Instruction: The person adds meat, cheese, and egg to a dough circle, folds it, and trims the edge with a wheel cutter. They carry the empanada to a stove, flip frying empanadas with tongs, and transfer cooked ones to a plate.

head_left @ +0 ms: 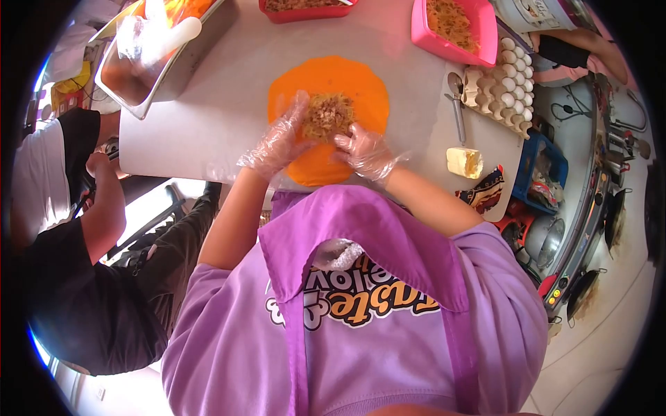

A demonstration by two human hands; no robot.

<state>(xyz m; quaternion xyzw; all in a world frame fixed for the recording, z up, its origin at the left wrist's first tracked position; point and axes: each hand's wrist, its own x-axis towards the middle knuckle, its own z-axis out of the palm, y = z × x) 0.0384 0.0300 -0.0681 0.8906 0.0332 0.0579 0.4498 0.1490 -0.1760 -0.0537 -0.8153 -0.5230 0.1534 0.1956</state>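
Note:
On the table lies a flat round sheet of orange dough (371, 97) with a mound of shredded filling (326, 114) at its middle, pale strands topped with brownish bits. My left hand (281, 139), in a clear plastic glove, is at the mound's left side with fingers stretched out over the sheet. Also gloved, my right hand (366, 149) rests at the lower right of the mound, its fingers loosely bent and apart, touching the filling's edge. Neither hand grips anything.
A metal pan (142, 90) stands at the left, pink tubs of filling (454, 35) at the back. On the right are an egg tray (482, 100), a spoon (458, 114), a butter block (463, 163) and a wrapper (485, 191). Another person (97, 208) is at the left.

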